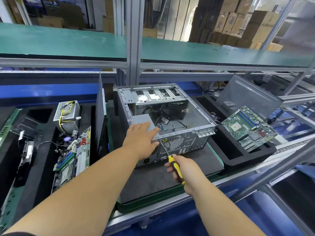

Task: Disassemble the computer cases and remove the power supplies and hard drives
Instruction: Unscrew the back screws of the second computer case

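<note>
An open grey computer case (196, 116) lies on its side on a dark mat (153, 181), rear panel toward me. Its grey power supply (139, 119) sits in the near left corner of the case. My left hand (140, 140) rests flat on the power supply and the case's rear edge, fingers straight. My right hand (183, 171) grips a yellow-and-black screwdriver (176, 168), whose tip touches the rear panel near the top of the power supply bay. Loose cables lie inside the case.
A removed power supply (67, 113) with yellow wires and a motherboard (75, 155) lie in black foam trays at left. Another motherboard (249, 128) and a leaning side panel (245, 96) sit at right. A green shelf (68, 41) runs overhead.
</note>
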A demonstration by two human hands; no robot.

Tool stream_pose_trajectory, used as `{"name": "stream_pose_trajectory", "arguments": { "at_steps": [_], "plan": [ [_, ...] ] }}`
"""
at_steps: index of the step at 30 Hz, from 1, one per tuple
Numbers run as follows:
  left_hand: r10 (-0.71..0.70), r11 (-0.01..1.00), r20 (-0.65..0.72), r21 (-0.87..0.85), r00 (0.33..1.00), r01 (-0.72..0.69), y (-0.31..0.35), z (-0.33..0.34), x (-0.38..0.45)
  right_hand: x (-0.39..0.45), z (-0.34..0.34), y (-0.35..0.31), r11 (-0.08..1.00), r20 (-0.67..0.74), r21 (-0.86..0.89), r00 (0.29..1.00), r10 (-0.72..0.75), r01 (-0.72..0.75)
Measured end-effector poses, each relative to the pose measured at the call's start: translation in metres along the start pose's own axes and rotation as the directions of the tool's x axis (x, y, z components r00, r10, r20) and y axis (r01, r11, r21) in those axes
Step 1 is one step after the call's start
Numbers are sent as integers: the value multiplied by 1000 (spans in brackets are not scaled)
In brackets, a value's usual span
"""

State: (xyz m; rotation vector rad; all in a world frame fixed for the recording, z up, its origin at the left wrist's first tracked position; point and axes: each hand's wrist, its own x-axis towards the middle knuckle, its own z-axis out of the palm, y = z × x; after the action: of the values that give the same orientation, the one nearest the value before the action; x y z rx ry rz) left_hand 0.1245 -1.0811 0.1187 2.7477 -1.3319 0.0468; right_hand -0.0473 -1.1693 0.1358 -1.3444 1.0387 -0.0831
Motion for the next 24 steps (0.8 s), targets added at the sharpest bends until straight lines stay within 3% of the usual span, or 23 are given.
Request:
{"name": "stream_pose_trajectory", "arguments": {
  "at_steps": [2,6,13,18,21,24],
  "plan": [
    [1,1000,-2,0,1000,-1,0,0,0,0,-5,-1,973,137,185,984,113,-138],
    [4,1000,2,1,1000,-4,0,0,-1,-1,-13,-1,952,245,235,960,137,-196],
    [5,1000,-8,-2,1000,-5,0,0,-1,5,2,6,945,152,288,981,117,-157],
    [-6,992,-4,-127,1000,6,0,-4,-4,5,1,5,903,222,370,965,140,-217],
    [-80,895,-217,-445,973,-26,5,-5,-18,7,-8,3,881,312,383,936,160,-278],
    [-144,849,-447,-514,883,-121,18,1,-42,9,-15,2,871,373,378,913,166,-313]
  ]
}}
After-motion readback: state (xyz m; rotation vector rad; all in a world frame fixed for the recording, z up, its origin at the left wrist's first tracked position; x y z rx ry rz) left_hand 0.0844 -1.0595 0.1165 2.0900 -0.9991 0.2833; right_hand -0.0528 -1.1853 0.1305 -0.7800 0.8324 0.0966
